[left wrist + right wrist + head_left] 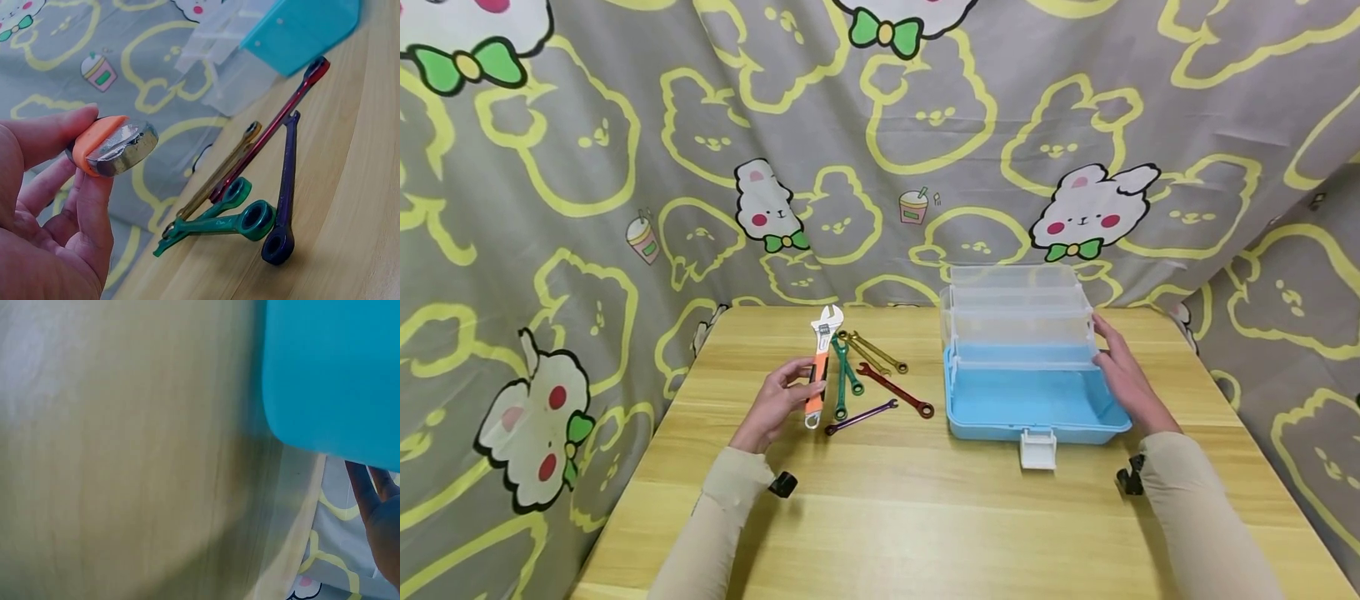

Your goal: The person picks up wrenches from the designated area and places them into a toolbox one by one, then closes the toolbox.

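My left hand pinches the orange handle of an adjustable wrench and holds it just above the wooden table. In the left wrist view my thumb and fingers close round the wrench's handle end. Beside it lie green wrenches, a gold one, a red one and a purple one. My right hand rests flat against the right side of an open blue toolbox with clear tiered trays.
A rabbit-patterned grey curtain surrounds the table on three sides. The toolbox's white latch hangs over its front. The right wrist view shows only the blue box wall, tabletop and my fingers.
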Motion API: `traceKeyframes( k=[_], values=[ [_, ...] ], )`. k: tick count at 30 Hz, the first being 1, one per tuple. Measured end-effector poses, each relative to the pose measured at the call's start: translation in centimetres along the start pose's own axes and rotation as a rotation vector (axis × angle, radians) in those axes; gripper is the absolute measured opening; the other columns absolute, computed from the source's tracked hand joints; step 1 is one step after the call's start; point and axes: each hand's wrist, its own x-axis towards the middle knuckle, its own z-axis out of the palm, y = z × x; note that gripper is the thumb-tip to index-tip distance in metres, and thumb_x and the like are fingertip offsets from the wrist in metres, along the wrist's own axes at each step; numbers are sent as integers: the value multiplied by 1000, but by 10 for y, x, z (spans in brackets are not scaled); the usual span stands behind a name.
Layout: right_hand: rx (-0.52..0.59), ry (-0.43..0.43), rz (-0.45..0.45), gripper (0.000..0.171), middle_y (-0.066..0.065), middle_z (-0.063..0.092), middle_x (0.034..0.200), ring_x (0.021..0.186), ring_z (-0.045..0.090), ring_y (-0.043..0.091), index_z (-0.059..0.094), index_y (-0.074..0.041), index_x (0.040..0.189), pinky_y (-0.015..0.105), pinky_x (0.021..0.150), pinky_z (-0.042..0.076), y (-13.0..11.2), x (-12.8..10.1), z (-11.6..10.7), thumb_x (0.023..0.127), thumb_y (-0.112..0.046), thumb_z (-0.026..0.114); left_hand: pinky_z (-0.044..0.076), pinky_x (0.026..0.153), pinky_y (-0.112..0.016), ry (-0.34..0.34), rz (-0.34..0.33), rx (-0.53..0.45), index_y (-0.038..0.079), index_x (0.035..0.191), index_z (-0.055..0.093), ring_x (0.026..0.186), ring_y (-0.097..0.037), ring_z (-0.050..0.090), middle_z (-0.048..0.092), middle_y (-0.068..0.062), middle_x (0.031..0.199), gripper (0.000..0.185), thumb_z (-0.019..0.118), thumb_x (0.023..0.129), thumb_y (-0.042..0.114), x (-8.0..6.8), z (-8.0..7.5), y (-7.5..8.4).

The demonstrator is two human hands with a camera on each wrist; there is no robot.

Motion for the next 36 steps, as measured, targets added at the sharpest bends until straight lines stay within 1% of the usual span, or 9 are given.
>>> traceKeyframes(
  k=[3,7,9,12,16,18,23,30,36],
  values=[
    [4,-6,12,70,25,5,172,154,7,58,-5,-32,167,84,111,13,1,0,0,108,-19,30,59,81,-28,-6,2,2,2,144,54,93,-13,63,53,-10,124,54,74,94,9,1,1,0],
    [-9,-21,34,70,32,12,168,148,18,63,-7,-41,166,85,107,20,2,0,0,109,-22,29,60,83,-32,-16,3,5,4,143,55,91,-15,65,53,-10,125,54,75,94,11,1,3,-1],
    [-26,-26,43,70,35,15,166,145,22,64,-8,-43,165,85,105,23,1,0,1,109,-22,29,60,85,-35,-20,4,11,5,144,55,91,-15,64,53,-10,125,55,75,94,12,0,3,-1],
    [-43,-28,51,71,37,17,164,143,24,65,-9,-42,165,85,104,25,0,-1,1,108,-22,29,59,86,-35,-32,7,16,5,146,53,92,-15,63,53,-10,126,57,75,94,13,-3,6,0],
    [-49,-31,58,71,37,16,164,142,24,65,-10,-42,165,85,104,26,-1,-2,1,108,-23,28,58,84,-30,-47,16,1,4,146,52,95,-15,62,53,-8,126,58,75,93,12,-6,10,2],
    [-49,-31,56,71,36,15,164,142,24,65,-10,-43,165,85,104,26,-1,-2,1,108,-23,28,58,84,-29,-57,24,-9,4,147,52,95,-14,62,53,-7,126,59,74,93,11,-7,13,4],
    [-41,-26,52,70,35,15,166,144,24,64,-9,-44,164,85,104,25,-1,-1,1,109,-23,29,60,83,-29,-82,36,-34,3,147,52,91,-14,66,56,-7,125,58,74,94,8,-9,18,6],
    [-44,-12,25,70,31,10,169,147,18,62,-6,-42,165,85,106,22,2,-1,1,109,-21,30,59,81,-27,-94,34,-54,3,146,53,89,-11,68,55,-7,124,56,73,93,5,-11,24,8],
    [-57,1,-12,69,34,16,165,147,19,61,-3,-38,166,84,108,21,2,-2,-1,109,-20,32,58,83,-24,-103,48,-80,0,147,50,91,-10,68,53,-6,124,58,72,94,5,-12,28,9]
  ],
)
